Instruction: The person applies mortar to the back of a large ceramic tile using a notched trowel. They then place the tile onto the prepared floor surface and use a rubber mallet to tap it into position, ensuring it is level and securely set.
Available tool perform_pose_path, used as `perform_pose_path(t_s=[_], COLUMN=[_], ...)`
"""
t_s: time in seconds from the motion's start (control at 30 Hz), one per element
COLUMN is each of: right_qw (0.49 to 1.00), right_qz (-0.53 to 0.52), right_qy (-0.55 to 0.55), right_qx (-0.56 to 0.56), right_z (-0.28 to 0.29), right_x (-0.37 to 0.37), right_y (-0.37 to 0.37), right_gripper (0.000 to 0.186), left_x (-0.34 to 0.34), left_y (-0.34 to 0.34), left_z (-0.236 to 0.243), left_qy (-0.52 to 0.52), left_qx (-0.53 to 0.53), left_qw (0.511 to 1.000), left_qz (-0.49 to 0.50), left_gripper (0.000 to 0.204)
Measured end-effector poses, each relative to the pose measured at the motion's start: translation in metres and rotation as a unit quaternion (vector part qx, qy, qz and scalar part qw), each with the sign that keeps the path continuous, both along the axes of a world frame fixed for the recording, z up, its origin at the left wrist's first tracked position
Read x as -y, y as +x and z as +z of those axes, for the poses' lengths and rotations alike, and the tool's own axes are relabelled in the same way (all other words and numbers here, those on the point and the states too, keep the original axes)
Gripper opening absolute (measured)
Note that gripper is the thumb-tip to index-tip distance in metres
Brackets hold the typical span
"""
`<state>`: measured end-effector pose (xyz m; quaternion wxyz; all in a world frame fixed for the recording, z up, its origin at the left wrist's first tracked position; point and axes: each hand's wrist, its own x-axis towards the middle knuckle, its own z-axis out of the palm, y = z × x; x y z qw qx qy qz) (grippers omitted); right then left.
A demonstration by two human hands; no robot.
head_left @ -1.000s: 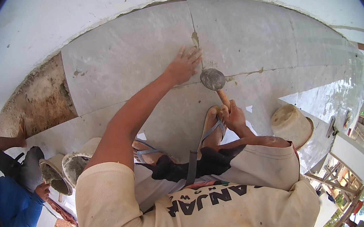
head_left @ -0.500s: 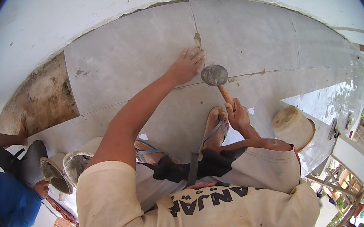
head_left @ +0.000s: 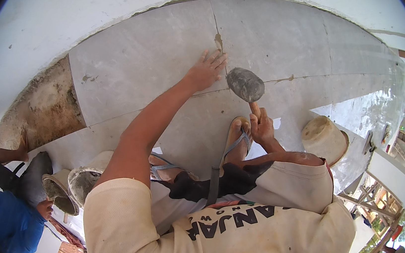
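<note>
Grey stone-look floor tiles (head_left: 145,63) laid across upper centre of frame, joints visible, one vertical joint with a brown mortar smear near top centre. Left hand (head_left: 206,70) spread flat, fingers extended, palm pressed on the tile just left of that joint; nothing grasped. Right hand (head_left: 261,127) at centre right, clenched around the wooden handle of a dark grey rubber mallet (head_left: 245,84). Mallet head positioned just right of the left hand's fingertips, over the crossing of tile joints; contact with the tile surface cannot be told. Two feet in grey-strapped sandals (head_left: 236,140) planted on the tiles below the mallet, right hand just beside the nearer sandal. Bare brown mortar bed (head_left: 43,107) exposed at upper left, untiled. Two mortar-stained cream buckets (head_left: 86,177) at lower left, side by side. Another cream bucket (head_left: 324,138) at right, tipped on its side, near the right forearm. Second person in blue clothing (head_left: 3,219) at far left edge, hand near the leftmost bucket. White plastered wall (head_left: 99,13) curving along the top of frame.
</note>
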<state>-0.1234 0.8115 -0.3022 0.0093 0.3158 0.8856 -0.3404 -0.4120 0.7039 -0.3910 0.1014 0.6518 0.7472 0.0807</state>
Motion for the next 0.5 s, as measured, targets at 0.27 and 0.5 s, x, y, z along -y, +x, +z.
perform_pose_path(t_s=[0.27, 0.5], right_qw=[0.992, 0.995], right_qz=[-0.034, -0.091], right_qy=[-0.056, -0.037], right_qx=[0.108, 0.030], right_z=[0.004, 0.006], right_x=[-0.014, -0.027], right_y=[-0.013, -0.013], right_gripper=[0.039, 0.043], left_x=[-0.004, 0.010], left_y=[-0.004, 0.025], left_z=[-0.001, 0.010], left_qy=[-0.001, -0.020], left_qx=[-0.001, 0.011], left_qw=[1.000, 0.997], left_qz=[0.004, -0.071], left_gripper=[0.065, 0.066])
